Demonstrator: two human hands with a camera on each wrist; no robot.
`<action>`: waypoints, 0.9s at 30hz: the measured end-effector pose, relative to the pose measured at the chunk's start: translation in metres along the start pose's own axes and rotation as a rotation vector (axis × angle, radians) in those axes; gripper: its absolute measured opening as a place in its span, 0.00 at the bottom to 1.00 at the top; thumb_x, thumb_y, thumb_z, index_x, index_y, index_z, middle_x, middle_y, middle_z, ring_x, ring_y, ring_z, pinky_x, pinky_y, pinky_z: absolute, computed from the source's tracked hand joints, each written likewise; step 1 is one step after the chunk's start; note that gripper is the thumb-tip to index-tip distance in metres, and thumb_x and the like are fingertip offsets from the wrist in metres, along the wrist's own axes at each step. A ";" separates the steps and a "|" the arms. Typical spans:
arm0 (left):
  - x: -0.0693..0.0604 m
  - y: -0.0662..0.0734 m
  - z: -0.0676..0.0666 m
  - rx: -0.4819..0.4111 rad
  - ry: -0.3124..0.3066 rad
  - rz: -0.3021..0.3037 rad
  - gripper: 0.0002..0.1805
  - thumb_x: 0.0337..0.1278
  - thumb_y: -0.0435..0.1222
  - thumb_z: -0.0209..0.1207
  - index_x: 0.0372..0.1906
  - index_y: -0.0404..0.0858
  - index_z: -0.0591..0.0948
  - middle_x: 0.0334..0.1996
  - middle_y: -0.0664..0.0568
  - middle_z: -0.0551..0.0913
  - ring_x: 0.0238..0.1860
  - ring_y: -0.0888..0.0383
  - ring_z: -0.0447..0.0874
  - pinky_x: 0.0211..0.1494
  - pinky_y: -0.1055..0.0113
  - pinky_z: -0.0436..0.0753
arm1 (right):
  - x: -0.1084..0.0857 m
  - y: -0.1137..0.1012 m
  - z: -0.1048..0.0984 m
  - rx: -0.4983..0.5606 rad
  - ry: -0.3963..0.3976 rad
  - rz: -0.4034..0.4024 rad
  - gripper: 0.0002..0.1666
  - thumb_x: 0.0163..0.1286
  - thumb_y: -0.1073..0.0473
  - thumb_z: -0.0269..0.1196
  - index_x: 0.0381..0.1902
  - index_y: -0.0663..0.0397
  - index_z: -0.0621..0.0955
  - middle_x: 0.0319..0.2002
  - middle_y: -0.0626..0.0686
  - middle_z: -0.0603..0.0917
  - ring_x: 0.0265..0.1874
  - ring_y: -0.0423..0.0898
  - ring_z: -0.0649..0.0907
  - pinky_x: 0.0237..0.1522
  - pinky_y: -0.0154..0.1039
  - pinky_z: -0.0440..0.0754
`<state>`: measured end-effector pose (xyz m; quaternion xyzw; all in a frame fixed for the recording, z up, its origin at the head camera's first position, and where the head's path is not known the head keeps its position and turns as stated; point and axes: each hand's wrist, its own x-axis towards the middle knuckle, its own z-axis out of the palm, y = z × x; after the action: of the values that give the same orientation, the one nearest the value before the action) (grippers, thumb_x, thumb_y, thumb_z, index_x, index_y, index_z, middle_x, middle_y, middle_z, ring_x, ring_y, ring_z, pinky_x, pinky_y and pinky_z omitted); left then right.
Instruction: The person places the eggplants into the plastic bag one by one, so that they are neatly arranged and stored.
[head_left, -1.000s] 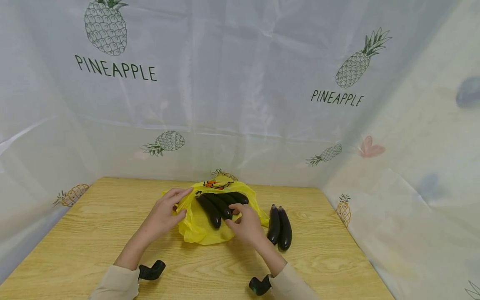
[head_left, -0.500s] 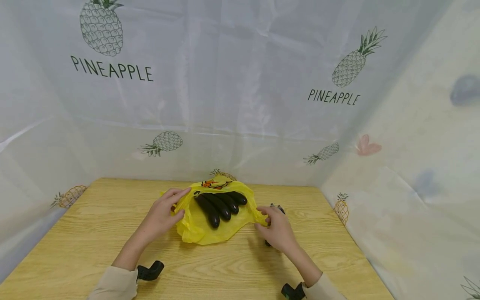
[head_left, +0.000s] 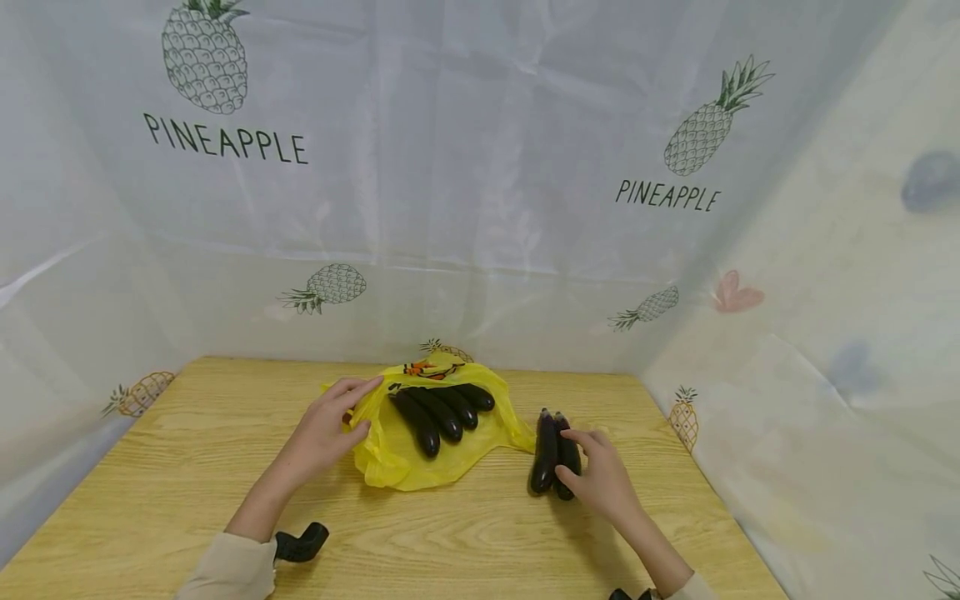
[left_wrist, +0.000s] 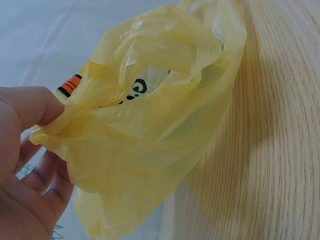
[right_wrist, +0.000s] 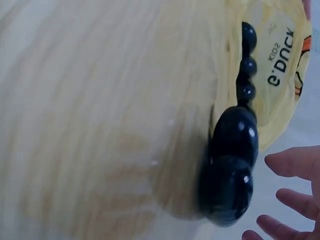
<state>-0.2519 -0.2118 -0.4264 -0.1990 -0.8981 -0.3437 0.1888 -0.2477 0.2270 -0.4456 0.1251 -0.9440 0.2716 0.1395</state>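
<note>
A yellow plastic bag (head_left: 461,462) lies on its side with its mouth facing me, and several dark eggplants (head_left: 422,427) rest side by side inside. My left hand (head_left: 327,429) pinches the left edge of that mouth; in the left wrist view the thumb and fingers grip the thin plastic (left_wrist: 130,155). To the right of the bag, one eggplant (head_left: 545,458) and a second eggplant (head_left: 567,454) lie together on the table. Over the second one is my right hand (head_left: 603,479), thumb and fingers spread. The right wrist view has its fingers (right_wrist: 295,205) apart from the nearest eggplant (right_wrist: 227,192).
The wooden table (head_left: 450,550) ends at a pale hanging sheet (head_left: 480,208) printed with pineapples, which also rises along both sides. A black wrist device (head_left: 302,542) sits by the left sleeve (head_left: 232,567).
My right hand has moved from the eggplants in the bag, past the bag's right edge, to the two eggplants on the right. My left hand stays on the bag.
</note>
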 end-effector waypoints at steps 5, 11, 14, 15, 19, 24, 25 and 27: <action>-0.001 -0.001 0.000 0.001 -0.002 -0.006 0.39 0.63 0.24 0.67 0.79 0.42 0.72 0.64 0.46 0.78 0.43 0.56 0.74 0.40 0.68 0.81 | -0.003 0.008 -0.001 0.007 -0.010 0.026 0.33 0.63 0.60 0.78 0.66 0.59 0.83 0.57 0.65 0.81 0.49 0.61 0.83 0.45 0.55 0.83; -0.002 -0.001 0.001 -0.002 -0.001 -0.011 0.39 0.63 0.24 0.67 0.79 0.42 0.73 0.64 0.47 0.79 0.43 0.56 0.73 0.41 0.68 0.81 | -0.004 0.011 0.001 0.013 -0.038 0.071 0.36 0.63 0.59 0.79 0.68 0.59 0.81 0.58 0.67 0.79 0.46 0.57 0.81 0.43 0.51 0.82; -0.002 -0.001 0.001 -0.006 0.000 -0.006 0.39 0.63 0.24 0.67 0.79 0.42 0.73 0.63 0.47 0.79 0.43 0.57 0.73 0.41 0.68 0.81 | -0.004 0.012 0.003 0.021 -0.063 0.112 0.38 0.64 0.59 0.78 0.70 0.59 0.79 0.59 0.68 0.78 0.46 0.57 0.82 0.43 0.50 0.83; -0.002 -0.001 0.001 -0.007 0.002 -0.004 0.39 0.63 0.24 0.67 0.79 0.41 0.73 0.63 0.47 0.79 0.43 0.57 0.73 0.41 0.68 0.81 | -0.004 0.013 0.004 0.027 -0.069 0.123 0.38 0.64 0.59 0.78 0.71 0.59 0.79 0.60 0.68 0.78 0.46 0.57 0.82 0.43 0.50 0.83; -0.002 0.000 0.001 -0.010 0.003 0.003 0.39 0.63 0.23 0.67 0.79 0.41 0.73 0.63 0.47 0.79 0.42 0.57 0.73 0.40 0.68 0.81 | -0.004 0.016 0.006 0.049 -0.081 0.150 0.39 0.65 0.59 0.77 0.71 0.59 0.78 0.61 0.69 0.77 0.44 0.56 0.84 0.42 0.51 0.85; -0.001 0.000 0.000 -0.008 0.002 0.003 0.39 0.63 0.23 0.67 0.79 0.42 0.73 0.63 0.48 0.79 0.42 0.57 0.72 0.41 0.68 0.81 | -0.002 0.021 0.008 0.031 -0.073 0.151 0.38 0.64 0.59 0.78 0.70 0.60 0.79 0.57 0.66 0.80 0.39 0.50 0.81 0.41 0.49 0.81; -0.001 0.000 0.000 -0.009 0.002 0.003 0.39 0.63 0.23 0.67 0.79 0.42 0.73 0.63 0.48 0.79 0.42 0.57 0.72 0.41 0.68 0.81 | -0.002 0.022 0.009 0.026 -0.073 0.151 0.38 0.64 0.59 0.77 0.70 0.60 0.79 0.56 0.65 0.80 0.38 0.49 0.81 0.41 0.48 0.81; -0.001 0.000 0.000 -0.010 0.001 0.003 0.39 0.63 0.23 0.67 0.79 0.42 0.73 0.63 0.48 0.79 0.42 0.58 0.72 0.40 0.68 0.81 | -0.001 0.024 0.009 0.031 -0.073 0.161 0.37 0.64 0.60 0.77 0.69 0.61 0.79 0.54 0.65 0.80 0.35 0.46 0.80 0.38 0.44 0.79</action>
<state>-0.2513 -0.2121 -0.4270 -0.2010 -0.8960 -0.3481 0.1888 -0.2560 0.2422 -0.4650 0.0605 -0.9511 0.2918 0.0809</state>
